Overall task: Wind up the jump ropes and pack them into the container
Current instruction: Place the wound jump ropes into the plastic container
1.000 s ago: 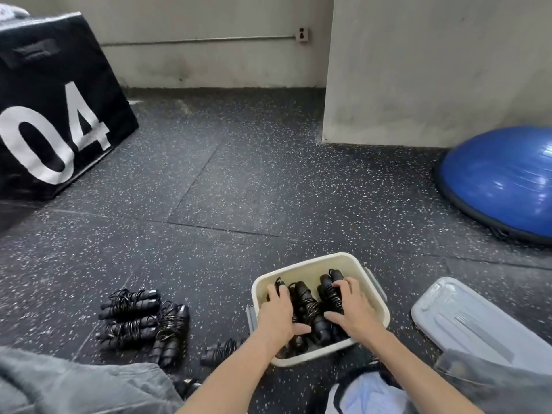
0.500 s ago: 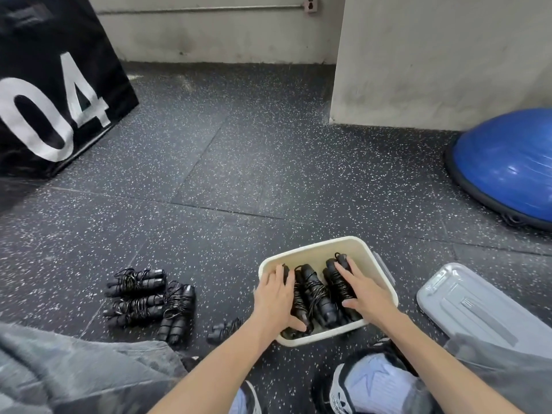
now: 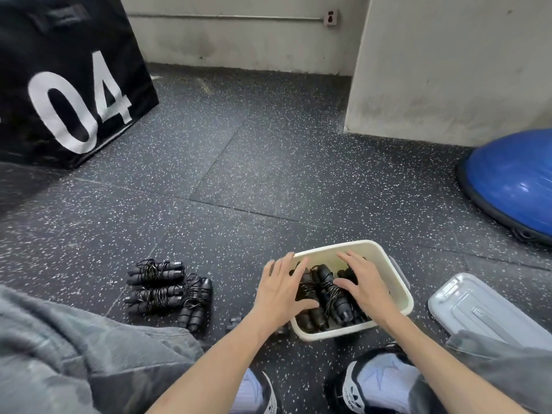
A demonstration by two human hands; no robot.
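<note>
We see bare floor (image 3: 268,180) beyond the tub (image 3: 400,282); wound ropes (image 3: 170,289) crowd its left, a grey lid (image 3: 478,309) its right.

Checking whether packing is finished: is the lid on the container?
No, the grey lid lies on the floor right of the open container.

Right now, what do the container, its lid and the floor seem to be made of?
Container: probably plastic, cream, smooth and slightly glossy, with a rounded moulded rim. Lid: likely plastic too, grey, with moulded ridges. Floor: looks like rubber tiles, matte black with white flecks and visible seams.
</note>
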